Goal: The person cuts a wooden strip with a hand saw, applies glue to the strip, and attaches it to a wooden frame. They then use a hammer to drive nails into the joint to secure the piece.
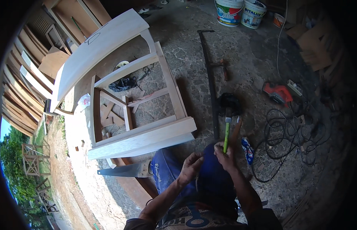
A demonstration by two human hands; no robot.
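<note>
We note a hammer with a slim yellow-green handle and grey metal head (pixel 226 136) just ahead of the blue-trousered knees (pixel 218 170), its head pointing away from the wearer. The right hand (pixel 224 156) has its grip clamped on the lower handle. The left hand (pixel 191 165) is beside it, over the other leg, fingers curled toward the thumb; whether that grip pinches something small we cannot tell. Beyond the hammer head we see a crumpled-looking black object (pixel 229 102), and alongside it a long dark metal bar clamp (pixel 210 84) on the cracked grey floor (pixel 186 65). A blue-and-white packet (pixel 247 150) lies to the right; farther out, a red-bodied power tool (pixel 278 93) near loops of dark cable. To the left we record a large pale wooden frame (pixel 144 142) with a curved panel, and near its close edge a handsaw with a grey blade (pixel 122 171). Two white paint buckets with coloured labels (pixel 229 13) stand at the far side.
</note>
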